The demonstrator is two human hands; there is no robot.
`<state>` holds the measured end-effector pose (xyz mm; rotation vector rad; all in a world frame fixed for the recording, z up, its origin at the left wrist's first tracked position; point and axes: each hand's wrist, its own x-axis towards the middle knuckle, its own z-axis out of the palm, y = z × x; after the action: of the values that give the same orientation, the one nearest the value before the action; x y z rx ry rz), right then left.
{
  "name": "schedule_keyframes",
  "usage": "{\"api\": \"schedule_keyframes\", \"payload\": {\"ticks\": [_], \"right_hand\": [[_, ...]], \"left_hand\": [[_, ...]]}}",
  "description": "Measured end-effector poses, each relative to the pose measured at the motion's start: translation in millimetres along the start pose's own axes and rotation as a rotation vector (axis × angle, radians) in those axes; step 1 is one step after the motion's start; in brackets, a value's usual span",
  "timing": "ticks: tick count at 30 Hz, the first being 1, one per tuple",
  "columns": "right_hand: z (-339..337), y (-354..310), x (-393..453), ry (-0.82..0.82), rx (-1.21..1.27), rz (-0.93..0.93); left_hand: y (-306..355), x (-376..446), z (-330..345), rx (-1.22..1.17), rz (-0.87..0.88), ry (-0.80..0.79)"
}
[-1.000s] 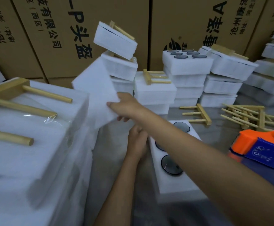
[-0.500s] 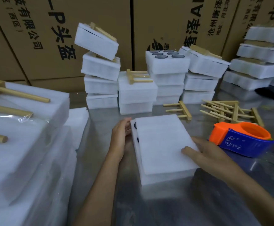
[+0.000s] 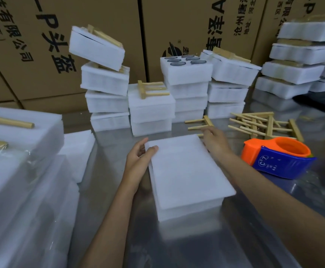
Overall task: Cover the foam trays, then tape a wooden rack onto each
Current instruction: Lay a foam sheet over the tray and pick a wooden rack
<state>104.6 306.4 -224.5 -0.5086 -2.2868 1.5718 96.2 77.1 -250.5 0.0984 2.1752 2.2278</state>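
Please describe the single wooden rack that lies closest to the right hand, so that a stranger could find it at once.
Start at the orange and blue tape dispenser on the steel table. Behind it lies a tangled rack pile; look left of that, just beyond the right hand. The rack there lies alone and flat on the bare metal, unlike the heaped ones.

Soft, dim light is falling from overhead, leaving the cardboard boxes (image 3: 99,45) looking murky. The steel table (image 3: 177,248) is throwing back dull, smeared reflections. The wide lens is bending the edges, and the foam stack (image 3: 22,180) at the left is smearing into blur, its plastic wrap glinting faintly.
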Motion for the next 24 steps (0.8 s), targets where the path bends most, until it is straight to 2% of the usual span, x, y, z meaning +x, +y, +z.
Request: {"api": "schedule_keyframes", "payload": {"ticks": [3, 6, 8, 10, 13, 17, 19, 21, 23, 24], "right_hand": [[18, 16, 47, -0.054, -0.298, -0.108], [28, 29, 69, -0.119, -0.514, -0.093], [32, 32, 73, -0.086, -0.653, -0.11], [28, 21, 72, 0.043, -0.684, -0.172], [6, -9, 74, 0.281, -0.581, -0.268], [-26, -57, 61, 0.403, -0.37, -0.396], [-39, -76, 44, 0.403, -0.261, -0.525], [-48, -91, 21, 0.352, -0.046, -0.635], [-47, -91, 0, 0.229, 0.221, -0.627], [-43, -85, -9, 0.136, 0.355, -0.555]], "left_hand": [[-2, 2, -1, -0.017, 0.001, 0.008], [-3, 4, -1, -0.042, 0.011, 0.013], [-3, 6, 0, -0.044, 0.026, 0.019], [-3, 7, 0, -0.041, 0.032, 0.027], [-3, 7, 2, -0.049, 0.027, 0.035], [-3, 9, 2, -0.043, 0.014, 0.043], [-3, 8, 1, -0.043, 0.011, 0.038], [-3, 7, 1, -0.03, 0.008, 0.035], [-3, 5, 1, -0.026, 0.001, 0.035], [-3, 4, 1, -0.02, -0.003, 0.035]]}}
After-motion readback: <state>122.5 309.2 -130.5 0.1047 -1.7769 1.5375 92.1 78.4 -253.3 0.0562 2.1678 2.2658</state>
